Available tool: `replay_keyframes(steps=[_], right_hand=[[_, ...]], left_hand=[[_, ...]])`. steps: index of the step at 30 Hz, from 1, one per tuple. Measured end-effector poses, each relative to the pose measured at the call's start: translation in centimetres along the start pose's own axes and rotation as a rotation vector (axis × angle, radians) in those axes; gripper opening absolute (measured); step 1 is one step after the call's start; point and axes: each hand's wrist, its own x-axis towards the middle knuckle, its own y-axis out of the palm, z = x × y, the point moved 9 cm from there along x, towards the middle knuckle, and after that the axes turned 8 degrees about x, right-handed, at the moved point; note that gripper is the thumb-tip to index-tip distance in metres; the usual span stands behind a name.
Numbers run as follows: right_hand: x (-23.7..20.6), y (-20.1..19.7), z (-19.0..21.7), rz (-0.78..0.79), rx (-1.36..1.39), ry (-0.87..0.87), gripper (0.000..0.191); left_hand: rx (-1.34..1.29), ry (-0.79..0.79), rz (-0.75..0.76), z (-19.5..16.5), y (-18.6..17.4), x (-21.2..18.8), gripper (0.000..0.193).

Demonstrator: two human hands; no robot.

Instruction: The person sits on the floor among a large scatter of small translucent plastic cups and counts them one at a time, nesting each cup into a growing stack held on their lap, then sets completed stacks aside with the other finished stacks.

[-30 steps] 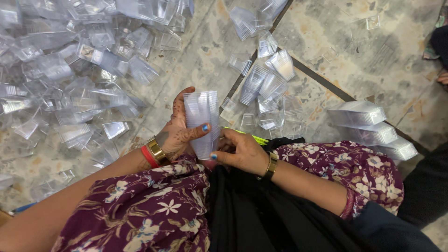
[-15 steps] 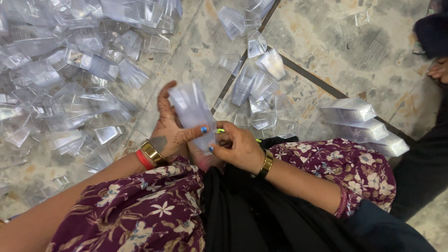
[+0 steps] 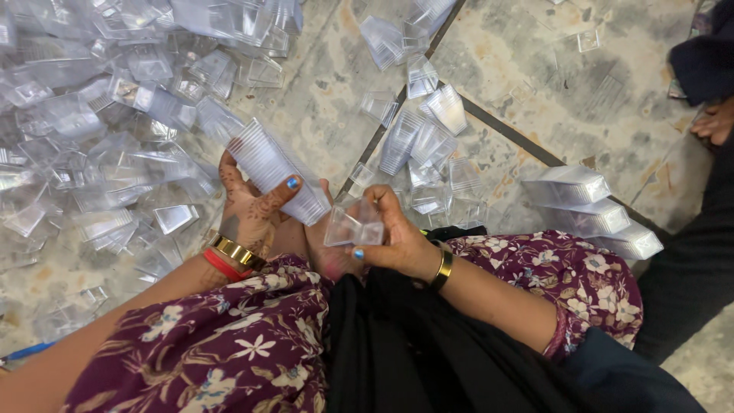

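Mottled stone floor (image 3: 535, 84) carrying clear cups. Left hand (image 3: 248, 210) clamping nested stack (image 3: 275, 172); right hand (image 3: 390, 241) pinching single cup (image 3: 352, 226) — light, thin, crushable, slippery; gripping walls gently.

Mottled grey-tan stone floor (image 3: 535, 84) crossed by one dark diagonal joint (image 3: 497, 126).

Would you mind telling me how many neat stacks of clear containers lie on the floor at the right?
3: the top stack, the middle stack and the bottom stack lie stepped beside one another by the floral sleeve. More may be hidden.
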Motion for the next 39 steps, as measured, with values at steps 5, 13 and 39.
replay_keyframes(steps=[5, 13, 39], right_hand=[[0.0, 0.6, 0.9, 0.049, 0.152, 0.097, 0.093], [0.2, 1.1, -2.3, 0.061, 0.526, 0.295, 0.064], [-0.1, 0.7, -1.9, 0.078, 0.783, 0.276, 0.073]], left_hand=[[-0.002, 0.079, 0.054, -0.2, 0.4, -0.1, 0.111], [0.293, 0.299, 0.143, -3.4, 1.7, -1.3, 0.116], [0.160, 0.284, 0.417, -5.7, 4.7, -2.6, 0.113]])
